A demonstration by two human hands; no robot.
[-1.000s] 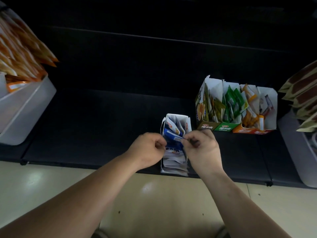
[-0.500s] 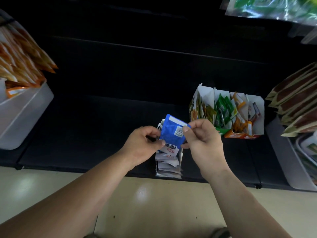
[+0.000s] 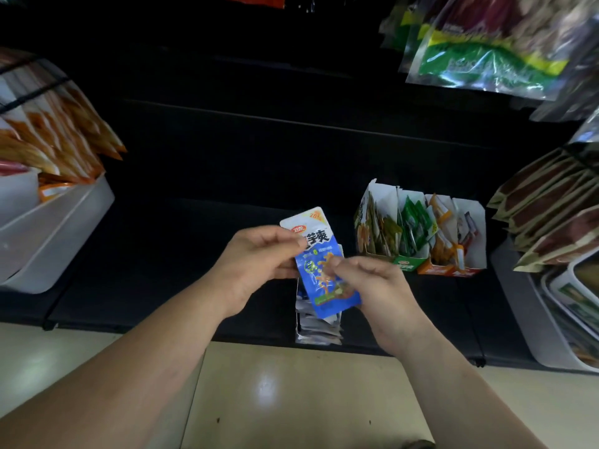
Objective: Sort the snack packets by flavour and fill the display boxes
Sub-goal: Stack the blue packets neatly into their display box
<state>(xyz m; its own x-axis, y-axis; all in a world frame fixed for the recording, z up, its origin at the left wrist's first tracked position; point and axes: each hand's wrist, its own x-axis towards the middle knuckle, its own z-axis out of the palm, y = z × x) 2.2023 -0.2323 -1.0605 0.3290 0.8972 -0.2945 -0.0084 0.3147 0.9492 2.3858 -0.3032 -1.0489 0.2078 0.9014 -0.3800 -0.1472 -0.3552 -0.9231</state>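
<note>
Both hands hold one blue snack packet [image 3: 319, 264] above a display box [image 3: 316, 325] at the shelf's front edge — L hand [image 3: 256, 270] pinching its top, R hand [image 3: 372, 286] pinching its middle.

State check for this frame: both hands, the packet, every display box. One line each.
left hand: pinches the blue packet at its upper edge.
right hand: pinches the packet's middle.
blue packet: held above the near box, front to camera.
near display box: open-topped, holding packets, at the shelf edge.
four display boxes in a row: open-topped, packets standing inside.
</note>
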